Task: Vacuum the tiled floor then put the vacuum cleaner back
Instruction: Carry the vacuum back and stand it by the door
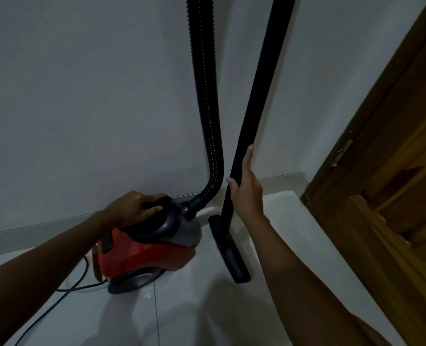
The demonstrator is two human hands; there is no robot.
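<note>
Both hands are busy: the left hand (134, 208) curls round the handle of the red vacuum cleaner (147, 248), which sits on the tiled floor (194, 308) by the wall, and the right hand (246, 186) lies flat along the upright wand (254, 116), thumb hooked round it. Released carelessly, the wand could slide down the wall; the trailing cord (64, 293) may snag a wheel, though dim light obscures it.

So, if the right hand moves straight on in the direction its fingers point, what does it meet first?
The right hand lies along the black wand, fingers pointing up it. It would slide along the wand; nothing else shows in that line.
</note>
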